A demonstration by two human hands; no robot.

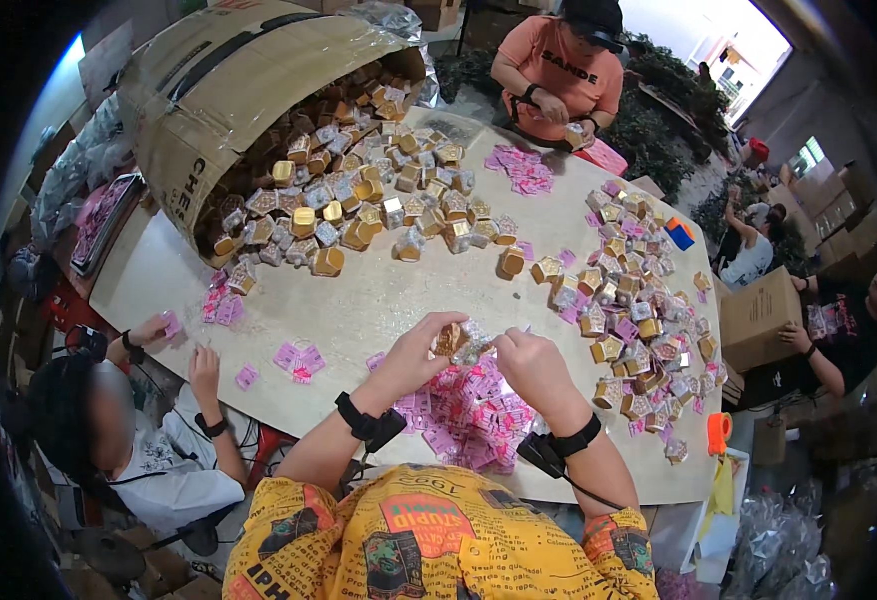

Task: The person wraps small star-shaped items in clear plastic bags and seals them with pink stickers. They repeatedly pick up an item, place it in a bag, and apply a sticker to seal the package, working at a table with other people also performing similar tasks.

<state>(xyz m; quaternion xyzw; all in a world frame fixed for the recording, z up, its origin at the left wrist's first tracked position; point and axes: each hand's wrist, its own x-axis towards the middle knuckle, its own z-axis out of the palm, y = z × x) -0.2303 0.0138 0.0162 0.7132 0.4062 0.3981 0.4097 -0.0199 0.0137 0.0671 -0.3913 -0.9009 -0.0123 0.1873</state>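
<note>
Over the near middle of the table, my left hand (411, 358) is closed around a small gold faceted piece (449, 340). Clear, shiny plastic (473, 346) shows on its side toward my right hand (536, 368). That hand has its fingers pinched together close beside the plastic. A thin pale tip sticks up from the pinch, too small to name. Just below both hands lies a heap of pink printed cards (479, 420), partly hidden by my wrists.
A tipped cardboard box (204, 95) spills many gold pieces (359, 200) onto the table (359, 300). More gold pieces (634, 300) mixed with pink cards lie right, near a blue-orange tape dispenser (679, 234). Co-workers sit left and stand far side; another person carries a carton (764, 318).
</note>
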